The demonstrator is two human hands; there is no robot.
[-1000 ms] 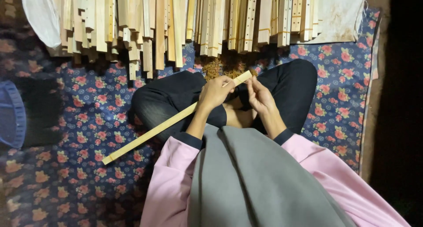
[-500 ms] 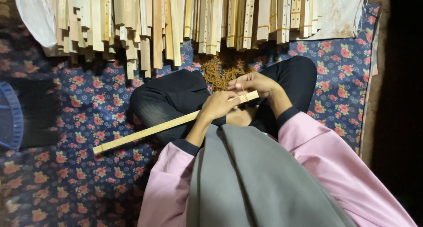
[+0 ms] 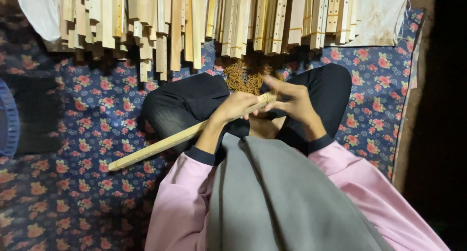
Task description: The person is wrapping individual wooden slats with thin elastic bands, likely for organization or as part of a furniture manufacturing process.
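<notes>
A long pale wooden slat (image 3: 165, 143) lies slanted across my lap, its far end pointing down-left over the floral mat (image 3: 92, 119). My left hand (image 3: 236, 109) grips the slat near its upper end. My right hand (image 3: 292, 101) pinches the slat's tip with spread fingers. Just beyond the hands sits a clump of brown fibre (image 3: 245, 78) between my knees.
A dense row of wooden slats and notched strips (image 3: 194, 22) lies along the top of the mat. White cloth (image 3: 36, 10) sits at the top left, and a blue round object (image 3: 7, 124) at the left edge. Bare ground (image 3: 418, 114) borders the mat on the right.
The slat has slid right and its free end has swung up and nearer. My right hand moved from above the slat onto its tip.
</notes>
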